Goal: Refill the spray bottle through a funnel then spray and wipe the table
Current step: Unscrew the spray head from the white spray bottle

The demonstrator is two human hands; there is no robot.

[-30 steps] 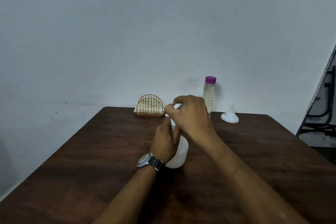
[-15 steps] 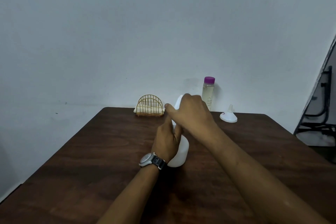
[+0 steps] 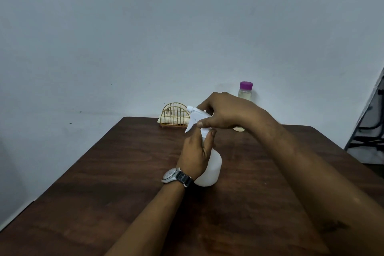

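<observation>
Near the middle of the dark wooden counter (image 3: 124,172) stood the white spray bottle (image 3: 213,166), upright, base on the wood. Left hand (image 3: 195,151) wrapped its upper body and neck from the near side, fingers (image 3: 208,140) curled round it; a wristwatch (image 3: 176,176) sat on that wrist. Right hand (image 3: 225,113) reached in from the right and closed over the spray head (image 3: 194,116), its fingers arched across the top and the thumb (image 3: 201,124) pressed in below at the collar. Nozzle pointed left; trigger hung down and left, clear of both hands. The joint of head and neck was covered, so how it sat could not be told. Along the far edge by the wall: a gold wire holder (image 3: 175,110) with folded pale cloths (image 3: 174,119) in it, behind and left of the bottle; a clear bottle with a purple cap (image 3: 246,90), pale liquid inside, behind the right hand, lower part hidden. Just under the right wrist a sliver of the white funnel (image 3: 239,129) showed on the counter, the rest hidden. A dark metal frame (image 3: 372,131) stood at far right, off the counter.
</observation>
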